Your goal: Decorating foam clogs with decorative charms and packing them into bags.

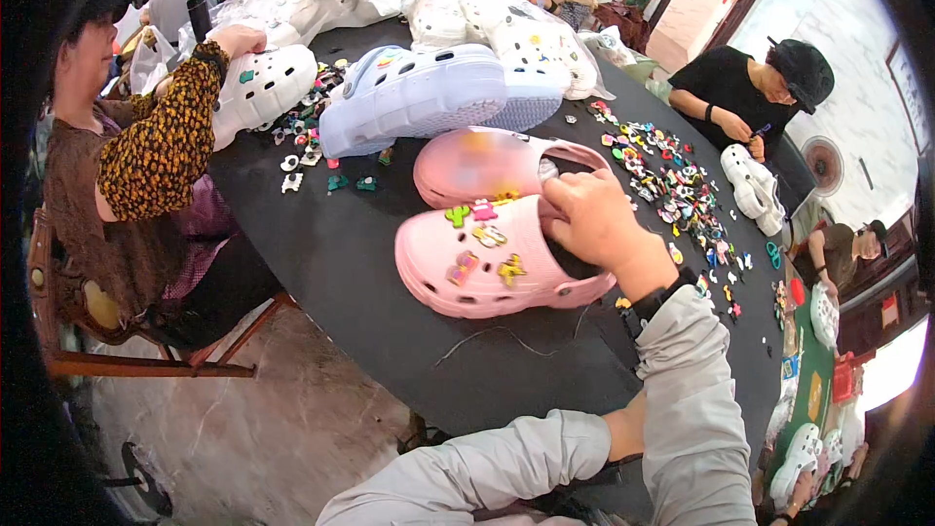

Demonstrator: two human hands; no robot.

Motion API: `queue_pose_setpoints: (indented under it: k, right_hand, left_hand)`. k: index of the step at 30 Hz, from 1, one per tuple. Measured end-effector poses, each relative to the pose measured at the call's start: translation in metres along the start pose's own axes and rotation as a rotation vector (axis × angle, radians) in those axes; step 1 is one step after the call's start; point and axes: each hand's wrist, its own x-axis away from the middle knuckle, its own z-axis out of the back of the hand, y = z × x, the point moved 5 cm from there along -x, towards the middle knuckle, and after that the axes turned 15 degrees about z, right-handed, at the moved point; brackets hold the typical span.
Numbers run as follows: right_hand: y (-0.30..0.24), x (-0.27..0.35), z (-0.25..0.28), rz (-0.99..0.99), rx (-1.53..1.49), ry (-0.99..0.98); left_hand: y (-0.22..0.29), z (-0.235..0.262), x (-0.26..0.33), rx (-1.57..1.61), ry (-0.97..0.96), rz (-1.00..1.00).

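My right hand (pixel 596 224) is closed round the edge of a pink clog's (pixel 429 273) foot opening, with some fingers hidden inside. Several charms, among them a green cactus (pixel 457 216) and a yellow one (pixel 510 270), sit on this clog's toe. A second pink clog (pixel 438 164) lies just behind it, touching or nearly so, beside the same hand. My left forearm (pixel 487 468) crosses low in front of me. Its wrist passes beneath my right sleeve, so the left hand's fingers are hidden.
Pale blue clogs (pixel 419 102) stand behind the pink pair. Loose charms (pixel 672 175) are scattered right on the black table (pixel 390 351). A co-worker at left touches a white clog (pixel 268 88); another at right works beside white clogs (pixel 752 190). Bagged white clogs (pixel 526 39) lie behind.
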Motion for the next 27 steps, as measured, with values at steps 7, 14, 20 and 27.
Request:
queue_pose_setpoints:
  k: [7,14,20,27]
  right_hand:
    - [-0.041,0.05,0.049,0.06,0.144,0.083]
    - [-0.058,0.186,0.161,-0.207,0.49,0.187]
    - [-0.092,0.293,0.208,-0.47,0.664,0.156]
    - [-0.151,0.354,0.188,-0.705,0.439,0.091]
  left_hand:
    - [0.005,0.045,0.035,-0.071,0.564,-0.1]
    - [0.001,0.041,0.008,-0.039,0.559,0.046]
    - [-0.004,0.075,0.011,-0.038,0.507,0.407]
    - [-0.03,0.102,0.024,0.059,0.852,0.476]
